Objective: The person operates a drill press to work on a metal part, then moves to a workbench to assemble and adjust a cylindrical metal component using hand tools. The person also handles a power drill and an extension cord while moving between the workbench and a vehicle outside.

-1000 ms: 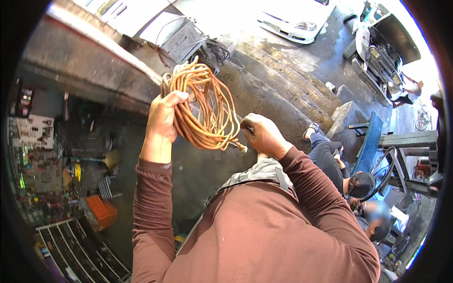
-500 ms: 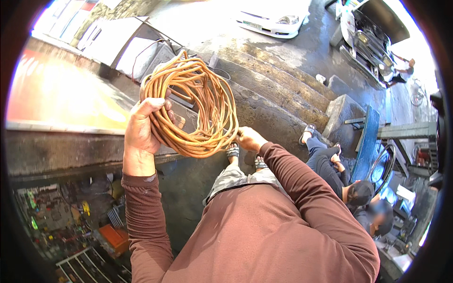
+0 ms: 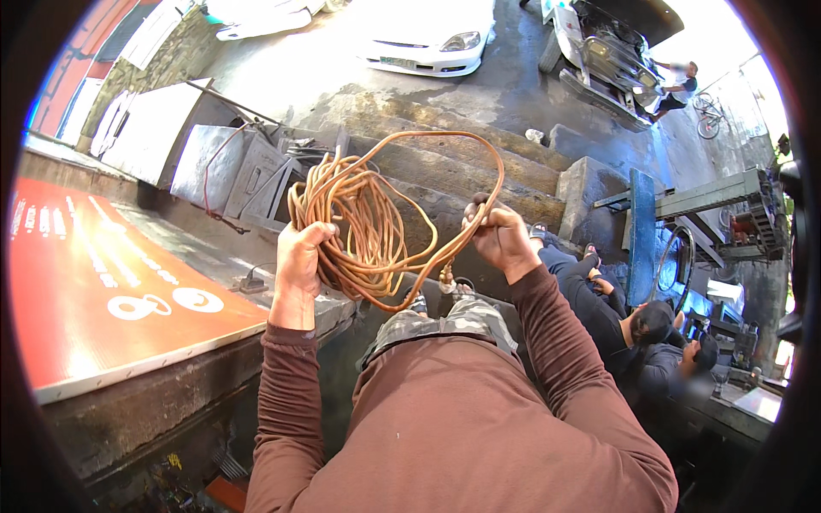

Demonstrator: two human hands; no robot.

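A loosely coiled orange-brown hose (image 3: 332,198) is up in front of my body. My left hand (image 3: 299,263) is closed round the left side of the coil, with the thumb over the strands. My right hand (image 3: 505,239) grips one strand drawn out to the right, which arcs over in a wide loop back to the coil. Near the lower right of the coil hangs a metal end fitting (image 3: 446,277). The fingertips of my right hand are partly hidden by the strand.
On the left lies an orange printed panel (image 3: 162,295) on a ledge. Metal boxes (image 3: 244,175) stand beyond it. Concrete steps (image 3: 505,158) lead up to a white car (image 3: 428,43). At right, two people (image 3: 611,321) sit near a blue bench (image 3: 641,235).
My right hand has moved up and right, pulling a strand out of the coil into a wide loop. The coil in my left hand looks looser, and the end fitting now shows.
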